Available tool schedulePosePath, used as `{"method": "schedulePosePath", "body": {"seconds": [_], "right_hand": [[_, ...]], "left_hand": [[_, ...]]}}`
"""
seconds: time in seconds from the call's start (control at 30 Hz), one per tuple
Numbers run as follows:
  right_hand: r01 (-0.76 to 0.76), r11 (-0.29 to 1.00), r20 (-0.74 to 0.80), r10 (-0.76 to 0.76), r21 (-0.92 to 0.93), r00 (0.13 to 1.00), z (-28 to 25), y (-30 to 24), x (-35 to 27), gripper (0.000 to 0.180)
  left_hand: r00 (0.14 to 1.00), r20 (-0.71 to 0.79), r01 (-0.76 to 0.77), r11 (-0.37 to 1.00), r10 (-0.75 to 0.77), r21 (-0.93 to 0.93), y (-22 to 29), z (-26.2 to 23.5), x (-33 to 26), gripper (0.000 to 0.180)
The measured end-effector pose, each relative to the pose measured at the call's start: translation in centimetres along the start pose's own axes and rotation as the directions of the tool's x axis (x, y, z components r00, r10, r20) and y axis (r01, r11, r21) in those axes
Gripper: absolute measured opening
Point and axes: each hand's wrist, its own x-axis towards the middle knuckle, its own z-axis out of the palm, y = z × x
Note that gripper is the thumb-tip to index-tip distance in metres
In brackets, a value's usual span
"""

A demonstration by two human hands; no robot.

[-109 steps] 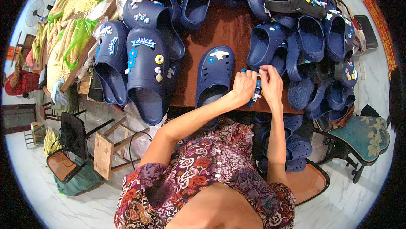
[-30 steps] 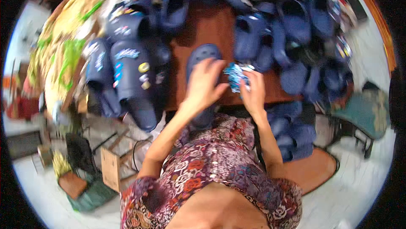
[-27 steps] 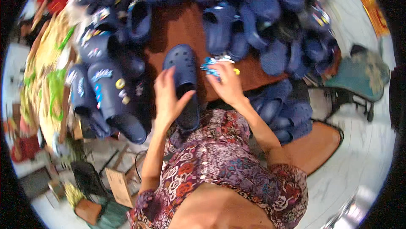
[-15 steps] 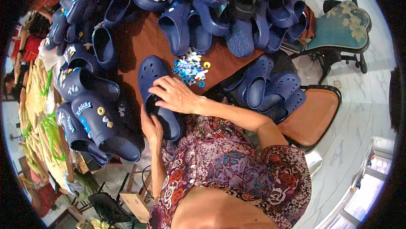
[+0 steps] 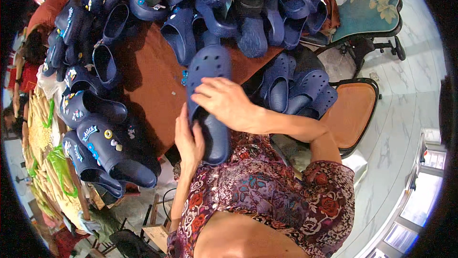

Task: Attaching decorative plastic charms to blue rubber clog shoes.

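Observation:
A plain dark blue clog (image 5: pixel 208 62) with holes in its toe is held in front of me, toe pointing away. My left hand (image 5: pixel 189 139) grips its left side near the heel, thumb toward the opening. My right hand (image 5: pixel 228 103) lies across the middle of the clog, its fingers bent over the upper at the edge of the opening; the fingertips are partly blurred. Small blue charms (image 5: pixel 184 77) peek out left of the clog, which covers the rest of that spot on the brown cloth (image 5: pixel 155 81).
Decorated blue clogs (image 5: pixel 117 146) stand at the left. More clogs (image 5: pixel 179 36) crowd the far side. Plain clogs (image 5: pixel 279 79) lie at the right, beside a brown-seated chair (image 5: pixel 353 108). A teal flowered chair (image 5: pixel 369 10) is farther back.
The clog has moved right and been lifted in both hands, and it now covers most of the charm pile. The whole view has shifted slightly.

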Motion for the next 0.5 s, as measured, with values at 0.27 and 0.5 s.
{"method": "schedulePosePath", "body": {"seconds": [0.27, 0.5], "right_hand": [[-0.346, 0.914, 0.054, 0.364, -0.211, 0.930, -8.5, 4.9, -6.2, 0.024], [-0.567, 0.638, 0.021, 0.674, -0.520, 0.739, -11.3, 11.0, -18.2, 0.037]], "left_hand": [[0.984, 0.087, -0.152, 0.987, 0.156, -0.050, -1.3, 1.4, 0.1, 0.037], [0.995, 0.096, -0.031, 0.998, 0.037, -0.060, -3.8, 1.8, -0.7, 0.034]]}}
